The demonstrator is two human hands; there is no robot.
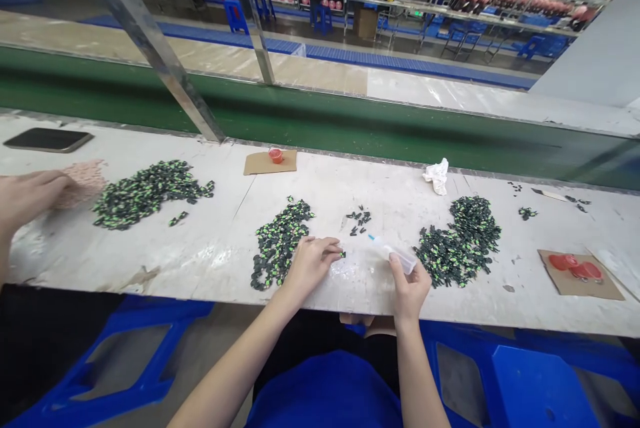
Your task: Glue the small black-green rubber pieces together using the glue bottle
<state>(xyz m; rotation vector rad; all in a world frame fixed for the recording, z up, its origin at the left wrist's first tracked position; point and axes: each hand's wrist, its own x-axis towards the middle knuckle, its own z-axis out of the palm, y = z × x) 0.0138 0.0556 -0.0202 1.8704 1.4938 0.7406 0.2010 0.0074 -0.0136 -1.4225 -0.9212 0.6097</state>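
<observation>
Between the fingertips of my left hand (311, 261) is a small black-and-green piece (343, 255), held just above the white table. My right hand (411, 285) is closed round a white squeeze bottle (397, 253) with a blue tip, which points up and to the left. Beside my left hand lies a heap of black-and-green pieces (280, 238). A larger heap of the same kind (463, 238) is to the right of the bottle. Several loose dark pieces (359, 218) lie between the heaps, near the bottle's tip.
At the left, another person's hand (30, 198) rests by pink textured material (83, 183) and a further heap (150, 191). A phone (49, 140), crumpled tissue (437, 176) and a red cup (275, 156) on cardboard lie farther back. Red containers (575, 267) sit at right.
</observation>
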